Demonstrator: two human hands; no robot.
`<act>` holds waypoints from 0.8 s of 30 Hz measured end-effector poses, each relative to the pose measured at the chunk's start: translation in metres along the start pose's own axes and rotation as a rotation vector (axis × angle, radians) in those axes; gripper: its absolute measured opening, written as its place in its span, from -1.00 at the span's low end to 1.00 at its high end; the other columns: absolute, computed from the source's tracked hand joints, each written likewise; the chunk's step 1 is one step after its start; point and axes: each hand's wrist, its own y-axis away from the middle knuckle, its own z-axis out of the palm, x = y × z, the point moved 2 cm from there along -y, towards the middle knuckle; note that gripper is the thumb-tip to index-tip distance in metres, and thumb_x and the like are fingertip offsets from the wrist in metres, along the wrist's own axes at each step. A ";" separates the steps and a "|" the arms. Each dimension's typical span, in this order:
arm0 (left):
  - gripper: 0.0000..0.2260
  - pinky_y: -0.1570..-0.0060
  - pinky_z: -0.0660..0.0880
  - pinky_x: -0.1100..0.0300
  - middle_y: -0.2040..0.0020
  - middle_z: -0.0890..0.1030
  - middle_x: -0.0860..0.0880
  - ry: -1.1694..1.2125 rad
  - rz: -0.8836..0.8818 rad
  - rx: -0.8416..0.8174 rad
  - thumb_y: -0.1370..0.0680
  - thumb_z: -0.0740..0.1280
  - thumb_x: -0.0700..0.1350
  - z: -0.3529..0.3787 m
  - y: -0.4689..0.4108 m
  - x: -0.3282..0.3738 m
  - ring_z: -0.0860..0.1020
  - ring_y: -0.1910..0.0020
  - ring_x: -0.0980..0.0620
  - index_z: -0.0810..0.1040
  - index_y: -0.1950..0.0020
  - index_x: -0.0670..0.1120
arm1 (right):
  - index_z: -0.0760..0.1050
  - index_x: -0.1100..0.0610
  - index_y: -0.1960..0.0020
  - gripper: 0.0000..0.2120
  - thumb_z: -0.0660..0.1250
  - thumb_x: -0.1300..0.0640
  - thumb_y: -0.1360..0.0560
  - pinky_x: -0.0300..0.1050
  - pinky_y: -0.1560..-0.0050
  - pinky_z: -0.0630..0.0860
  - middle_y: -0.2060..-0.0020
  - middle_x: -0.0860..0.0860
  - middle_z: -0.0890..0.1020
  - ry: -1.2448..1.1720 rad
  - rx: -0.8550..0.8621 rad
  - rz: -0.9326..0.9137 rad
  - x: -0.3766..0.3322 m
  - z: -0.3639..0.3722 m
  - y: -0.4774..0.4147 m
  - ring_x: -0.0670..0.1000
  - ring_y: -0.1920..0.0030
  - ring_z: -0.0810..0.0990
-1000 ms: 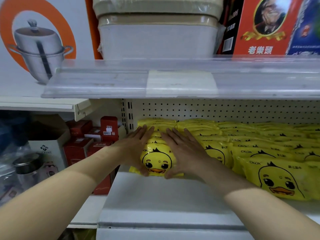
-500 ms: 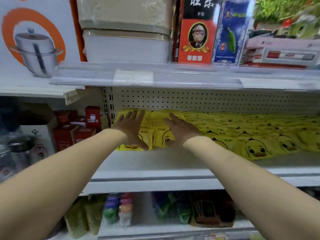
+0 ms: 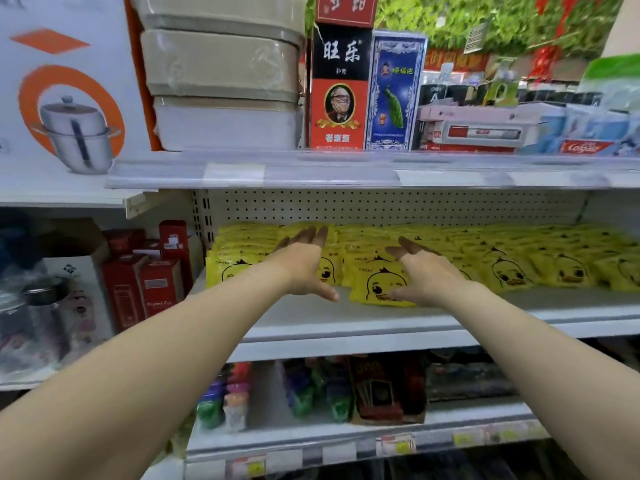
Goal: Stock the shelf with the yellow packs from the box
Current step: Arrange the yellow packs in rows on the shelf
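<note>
A head-worn view of a shop shelf, read from left to right. At far left, around 9 o'clock, stands a white carton [image 3: 74, 133] printed with a steel pot, and below it a cluster of red boxes [image 3: 145, 285]. Just right of those begins the shelf [image 3: 311, 318] being stocked. Its back half is covered by yellow packs [image 3: 512, 268] printed with a duck face, lying in overlapping rows that run off toward 3 o'clock.

The left hand [image 3: 301, 268] hovers over the left end of the rows, palm down, fingers straight and spread toward 12 o'clock, thumb out toward 4 o'clock; it holds nothing. Between the hands lies the front pack [image 3: 375, 284], flat on the shelf and nearest its edge. The right hand [image 3: 427, 275] is just right of it and equally open, fingers stretched toward 11 o'clock, thumb low by the pack's bottom edge. Whether the thumb touches the pack is unclear, but the hand grips nothing.

A second ago both hands lay close together, pressed flat around one pack. Now they are spread apart and drawn back, and the view takes in more of the aisle. This suggests the pack is settled and released, so a reach to the box for more likely comes next; the box is not in view
</note>
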 end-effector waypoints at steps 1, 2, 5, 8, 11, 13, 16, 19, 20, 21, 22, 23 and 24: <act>0.22 -0.54 -0.03 -0.08 -0.61 -0.12 -0.06 0.008 0.005 -0.004 -0.26 0.48 0.37 0.004 -0.003 -0.002 -0.12 -0.58 -0.04 -0.27 -0.58 -0.03 | 0.08 -0.12 -0.58 -0.11 0.44 -0.25 -0.40 0.10 -0.41 0.37 -0.61 0.00 0.02 0.005 -0.011 0.032 0.006 0.001 0.001 0.18 -0.47 0.33; 0.21 -0.54 -0.05 -0.08 -0.61 -0.12 -0.06 0.019 0.007 -0.011 -0.27 0.47 0.37 0.009 -0.006 -0.004 -0.12 -0.58 -0.04 -0.27 -0.58 -0.03 | 0.08 -0.12 -0.59 -0.12 0.43 -0.26 -0.41 0.09 -0.40 0.37 -0.61 0.01 0.02 0.019 -0.026 0.060 0.011 0.003 0.001 0.18 -0.46 0.34; 0.19 -0.54 -0.09 -0.06 -0.61 -0.14 -0.05 0.031 0.025 -0.052 -0.30 0.44 0.38 0.033 -0.013 -0.010 -0.14 -0.58 -0.03 -0.28 -0.59 -0.02 | 0.13 -0.06 -0.58 -0.16 0.38 -0.29 -0.44 0.08 -0.36 0.40 -0.59 0.08 0.11 0.077 -0.085 0.113 0.019 0.013 0.002 0.19 -0.41 0.41; 0.17 -0.54 -0.11 -0.04 -0.61 -0.12 -0.05 0.036 0.036 -0.074 -0.31 0.42 0.39 0.061 -0.016 -0.004 -0.15 -0.58 -0.02 -0.26 -0.59 -0.04 | 0.21 -0.01 -0.55 -0.20 0.37 -0.31 -0.44 0.11 -0.33 0.42 -0.53 0.11 0.27 0.096 -0.091 0.127 0.021 0.027 0.000 0.19 -0.36 0.45; 0.14 -0.54 -0.09 -0.02 -0.61 -0.08 -0.07 0.049 0.041 -0.078 -0.33 0.43 0.36 0.078 -0.020 0.013 -0.12 -0.58 -0.04 -0.21 -0.60 -0.05 | 0.07 -0.07 -0.60 -0.15 0.37 -0.28 -0.46 0.13 -0.43 0.29 -0.61 0.03 0.00 0.073 -0.098 0.085 0.029 0.042 -0.003 0.19 -0.49 0.28; 0.11 -0.53 -0.11 0.00 -0.61 -0.10 -0.05 0.049 0.045 -0.078 -0.36 0.41 0.36 0.083 -0.028 0.023 -0.12 -0.58 -0.03 -0.22 -0.60 -0.05 | 0.02 -0.07 -0.60 -0.14 0.38 -0.24 -0.47 0.12 -0.46 0.22 -0.61 0.00 -0.05 0.068 -0.106 0.063 0.041 0.050 -0.010 0.16 -0.54 0.17; 0.04 -0.53 -0.14 0.01 -0.61 -0.13 -0.03 0.023 0.049 -0.030 -0.42 0.35 0.35 0.082 -0.043 0.039 -0.14 -0.58 0.00 -0.23 -0.59 -0.05 | -0.03 -0.06 -0.61 -0.09 0.42 -0.20 -0.45 0.09 -0.54 0.10 -0.61 0.01 -0.08 0.064 -0.092 0.037 0.063 0.056 -0.033 0.13 -0.58 0.03; -0.05 -0.51 -0.04 0.02 -0.61 -0.05 -0.04 -0.002 0.057 0.006 -0.48 0.33 0.29 0.083 -0.061 0.057 -0.03 -0.58 -0.04 -0.18 -0.60 -0.03 | -0.10 -0.06 -0.61 -0.01 0.44 -0.23 -0.42 0.10 -0.57 -0.06 -0.61 0.00 -0.15 0.052 -0.127 -0.046 0.076 0.061 -0.056 0.10 -0.60 -0.10; -0.07 -0.49 0.08 0.02 -0.60 0.02 -0.04 0.004 0.054 0.000 -0.48 0.35 0.28 0.084 -0.069 0.063 0.05 -0.56 -0.06 -0.16 -0.60 0.00 | -0.10 -0.07 -0.61 -0.01 0.44 -0.23 -0.41 0.10 -0.57 -0.10 -0.61 0.00 -0.16 0.043 -0.124 -0.089 0.079 0.065 -0.062 0.09 -0.60 -0.13; -0.07 -0.44 0.22 0.01 -0.59 0.10 -0.04 0.004 0.051 -0.008 -0.47 0.37 0.28 0.087 -0.077 0.069 0.15 -0.53 -0.08 -0.15 -0.60 0.05 | -0.09 -0.08 -0.61 -0.01 0.44 -0.23 -0.40 0.09 -0.57 -0.13 -0.61 0.00 -0.16 0.031 -0.110 -0.131 0.082 0.068 -0.066 0.08 -0.60 -0.14; -0.06 -0.36 0.34 0.00 -0.56 0.19 -0.03 -0.020 0.043 -0.017 -0.44 0.39 0.29 0.090 -0.085 0.076 0.24 -0.49 -0.09 -0.14 -0.60 0.08 | -0.08 -0.08 -0.61 -0.01 0.45 -0.23 -0.39 0.08 -0.57 -0.16 -0.61 0.00 -0.16 0.015 -0.097 -0.165 0.084 0.072 -0.071 0.07 -0.60 -0.15; -0.04 -0.29 0.41 0.00 -0.53 0.25 -0.03 -0.068 0.033 -0.029 -0.42 0.41 0.29 0.093 -0.094 0.080 0.29 -0.45 -0.09 -0.13 -0.60 0.09 | -0.06 -0.08 -0.60 -0.01 0.45 -0.23 -0.39 0.08 -0.56 -0.17 -0.61 0.01 -0.15 0.001 -0.087 -0.194 0.087 0.076 -0.076 0.07 -0.60 -0.14; -0.03 -0.26 0.43 0.00 -0.50 0.29 -0.04 -0.129 0.023 -0.037 -0.41 0.44 0.27 0.095 -0.101 0.085 0.29 -0.44 -0.10 -0.11 -0.60 0.08 | -0.05 -0.07 -0.60 -0.01 0.46 -0.23 -0.38 0.08 -0.56 -0.18 -0.61 0.01 -0.13 -0.004 -0.082 -0.217 0.090 0.079 -0.081 0.07 -0.60 -0.14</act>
